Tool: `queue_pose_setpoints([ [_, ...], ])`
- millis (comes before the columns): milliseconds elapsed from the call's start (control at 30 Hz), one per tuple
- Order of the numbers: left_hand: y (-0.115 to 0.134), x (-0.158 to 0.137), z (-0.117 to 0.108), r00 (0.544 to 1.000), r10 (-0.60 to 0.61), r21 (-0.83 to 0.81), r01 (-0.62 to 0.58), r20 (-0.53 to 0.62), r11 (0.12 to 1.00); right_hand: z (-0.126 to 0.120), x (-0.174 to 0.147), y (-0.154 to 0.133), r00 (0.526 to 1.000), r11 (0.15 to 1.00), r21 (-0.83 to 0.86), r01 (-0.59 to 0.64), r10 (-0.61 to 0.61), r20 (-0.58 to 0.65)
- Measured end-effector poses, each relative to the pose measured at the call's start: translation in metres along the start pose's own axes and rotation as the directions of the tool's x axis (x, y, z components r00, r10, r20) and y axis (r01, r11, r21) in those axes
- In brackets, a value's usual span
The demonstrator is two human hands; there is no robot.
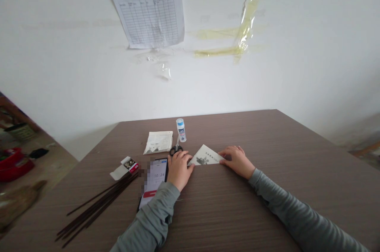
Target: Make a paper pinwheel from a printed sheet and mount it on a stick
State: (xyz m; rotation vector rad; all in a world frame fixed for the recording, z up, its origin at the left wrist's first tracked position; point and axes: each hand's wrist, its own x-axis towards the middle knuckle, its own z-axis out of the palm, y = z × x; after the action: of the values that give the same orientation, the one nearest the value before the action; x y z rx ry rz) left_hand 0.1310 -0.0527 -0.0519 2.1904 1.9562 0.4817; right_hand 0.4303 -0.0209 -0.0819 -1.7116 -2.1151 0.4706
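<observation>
A printed sheet of paper folded into a triangle (207, 156) lies on the table in front of me, its point away from me. It bears a dark picture and a few printed characters. My left hand (179, 169) grips its left corner between thumb and fingers. At the right corner, my right hand (237, 160) pinches the paper with thumb and forefinger. Just beyond the left hand are scissors (176, 149) with black handles, partly hidden by its fingers. Beside that hand lies a phone (154, 177) showing a timer, partly covered by the left sleeve.
The brown table (267, 133) meets a white wall. A glue bottle (181, 130) stands behind the scissors, beside a stack of printed paper (158, 142). At left, several thin dark sticks (101, 206) extend from a small open box (126, 168). A red basin (14, 165) is on the floor.
</observation>
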Motion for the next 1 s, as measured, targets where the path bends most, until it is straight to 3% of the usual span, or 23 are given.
queue_pose_setpoints([
  [700,-0.012,0.008,-0.003,0.994,0.095,-0.132,-0.088,0.048,0.987,-0.017,-0.002,0.000,0.999,0.991,0.134,-0.023,0.017,0.048],
  [1000,-0.013,0.007,-0.012,0.986,0.102,-0.086,-0.091,0.133,0.992,-0.019,0.000,0.005,0.996,0.984,0.166,-0.059,0.046,0.079],
])
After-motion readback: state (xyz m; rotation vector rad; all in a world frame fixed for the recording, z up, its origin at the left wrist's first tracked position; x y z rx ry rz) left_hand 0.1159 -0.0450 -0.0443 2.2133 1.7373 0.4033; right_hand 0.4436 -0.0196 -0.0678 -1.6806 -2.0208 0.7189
